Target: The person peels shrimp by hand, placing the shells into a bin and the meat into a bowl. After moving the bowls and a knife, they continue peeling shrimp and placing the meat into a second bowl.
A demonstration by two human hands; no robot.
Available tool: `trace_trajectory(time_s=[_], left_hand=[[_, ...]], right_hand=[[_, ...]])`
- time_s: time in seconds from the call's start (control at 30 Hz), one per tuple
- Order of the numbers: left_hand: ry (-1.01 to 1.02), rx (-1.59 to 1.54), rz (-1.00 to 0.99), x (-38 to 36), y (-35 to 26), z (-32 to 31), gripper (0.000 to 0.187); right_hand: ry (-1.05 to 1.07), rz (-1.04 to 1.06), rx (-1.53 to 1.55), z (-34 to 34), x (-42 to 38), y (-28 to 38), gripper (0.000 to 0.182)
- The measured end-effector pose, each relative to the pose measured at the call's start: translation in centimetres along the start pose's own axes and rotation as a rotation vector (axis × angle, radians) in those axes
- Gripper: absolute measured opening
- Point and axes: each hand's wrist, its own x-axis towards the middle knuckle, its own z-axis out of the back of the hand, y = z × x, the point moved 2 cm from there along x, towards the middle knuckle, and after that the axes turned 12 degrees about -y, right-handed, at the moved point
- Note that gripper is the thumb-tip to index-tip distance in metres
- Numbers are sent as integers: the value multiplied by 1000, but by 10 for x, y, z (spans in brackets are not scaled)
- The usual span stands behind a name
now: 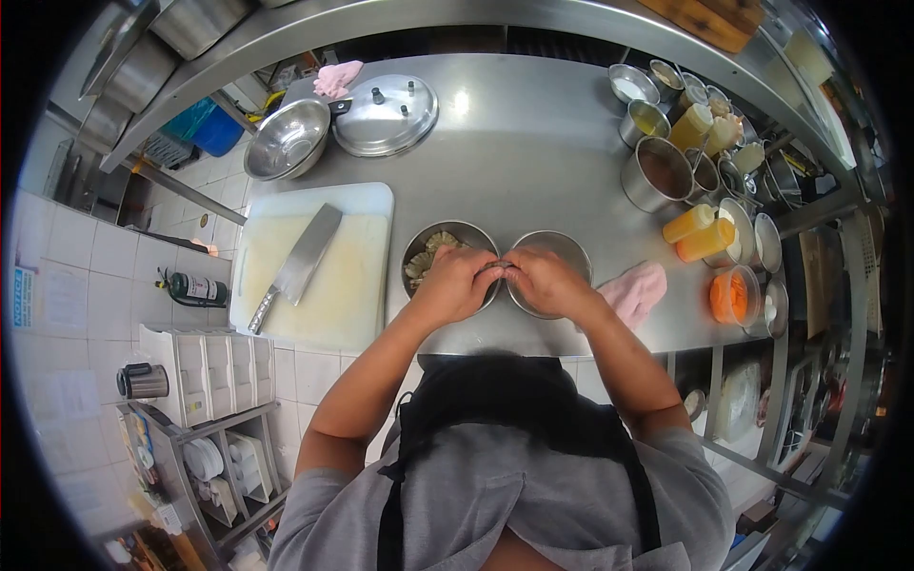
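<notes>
My left hand (455, 284) and my right hand (550, 282) meet over the inner rims of two round metal bowls. Between their pinched fingertips is a small greyish shrimp-like piece (496, 264), mostly covered by the fingers. Pale, greyish-yellow pieces (419, 259) lie in the left metal bowl (457, 226), beneath my left hand. The right metal bowl (569, 249) sits under my right hand, which hides much of its inside. Both hands are closed, with thumbs and forefingers almost touching.
To the left, a cleaver (309, 252) lies on a white cutting board (367, 285). Behind it stand a metal colander (286, 140) and a lid (386, 114). A pink cloth (636, 293) lies right of the bowls. Squeeze bottles (706, 238) and several containers line the right edge.
</notes>
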Motion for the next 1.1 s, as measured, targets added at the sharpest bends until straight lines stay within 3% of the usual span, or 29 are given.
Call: trace_trajectory(time_s=[0.07,0.23,0.37,0.43,0.53,0.6,0.7,0.83,0.93,1.07,1.1], left_hand=[[-28,42,-31,6,-5,3,19],[134,186,-47,9,-9,-6,21],[188,250,22,1,-5,-29,22],[186,215,31,0,-6,-30,23],[162,100,97,1,-3,-28,25],[165,-262,317,4,0,-29,27],[263,-446,458,9,-1,-31,27],[302,-497,397,5,5,-36,27],[168,-529,350,0,14,-23,29],[-194,-213,344,-11,61,19,28],[-193,-213,347,-15,65,31,28]], right_hand=[[-5,-53,-6,1,1,-1,22],[81,-78,-130,4,-5,-9,22],[64,-67,-143,-1,-19,-38,19],[-17,-73,22,7,-27,-39,19],[-45,-254,288,24,-33,-42,22],[-72,-275,304,34,-33,-50,23],[-132,-320,371,44,-28,-46,23],[-180,-386,513,59,-24,-33,22],[-192,-351,477,69,-24,-26,23],[-223,-281,352,79,-28,-33,24],[-231,-304,337,82,-29,-35,22]])
